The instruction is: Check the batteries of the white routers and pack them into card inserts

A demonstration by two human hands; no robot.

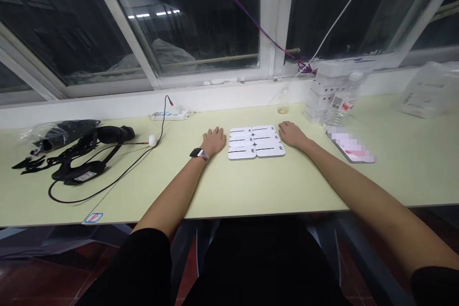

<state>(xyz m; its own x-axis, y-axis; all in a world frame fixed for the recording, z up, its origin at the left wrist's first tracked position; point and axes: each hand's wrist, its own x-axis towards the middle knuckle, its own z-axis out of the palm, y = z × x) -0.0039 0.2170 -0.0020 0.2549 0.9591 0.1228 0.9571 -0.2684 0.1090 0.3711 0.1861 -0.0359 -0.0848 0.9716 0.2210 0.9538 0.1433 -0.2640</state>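
Several white cards (242,151) with rounded corners lie flat on the table in two neighbouring columns. Each bears a black line, and black letters like a W show along the right column. Just left of the cards, my left hand (214,140) rests palm down with its fingers apart, holding nothing. A watch (198,153) with a patterned band is on that wrist. My right hand (291,135) lies on the table close by the cards' right edge, fingers loosely extended with nothing visible in them; its palm side is hidden.
At left lie a black headset with straps (77,172), a cable and a plastic bag (39,134). A power strip (171,114) sits by the wall. To the right stand a small clear bottle (283,100), stacked white boxes (317,100), a plastic bottle (340,105) and a pixelated phone-like object (349,146).
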